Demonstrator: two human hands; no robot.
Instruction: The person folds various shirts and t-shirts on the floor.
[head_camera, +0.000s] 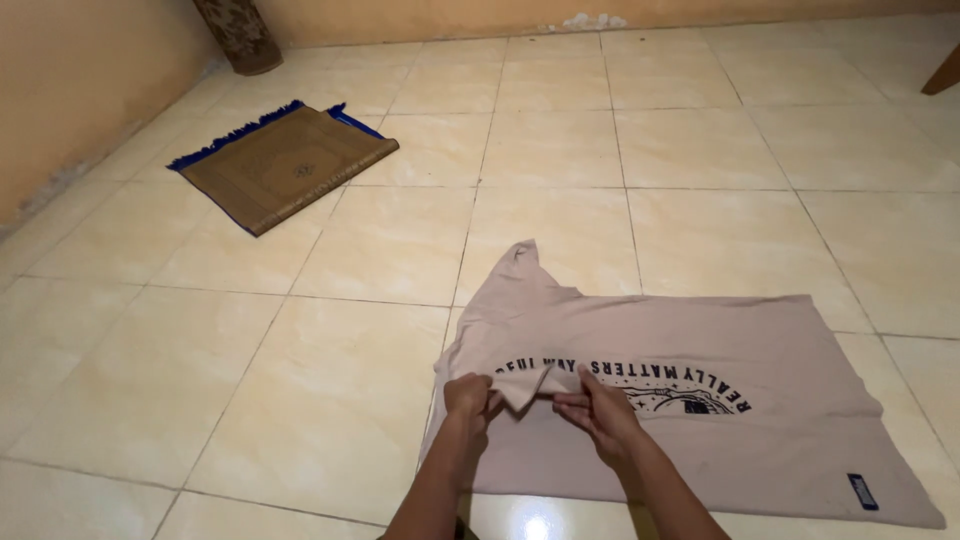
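Observation:
A beige T-shirt (700, 420) with dark printed lettering lies spread flat on the tiled floor, its bottom hem toward the right. One sleeve (522, 275) points away toward the upper left. My left hand (468, 395) and my right hand (600, 405) both pinch a folded corner of the shirt's near sleeve (525, 385), lifted slightly off the cloth between them. A small dark label (863, 491) sits near the shirt's lower right corner.
A brown folded mat with blue fringe (285, 162) lies on the floor at the upper left. A patterned cylindrical object (238, 33) stands by the wall behind it. A wooden leg (942, 72) shows at the far right edge. Cream tiles (300, 380) surround the shirt.

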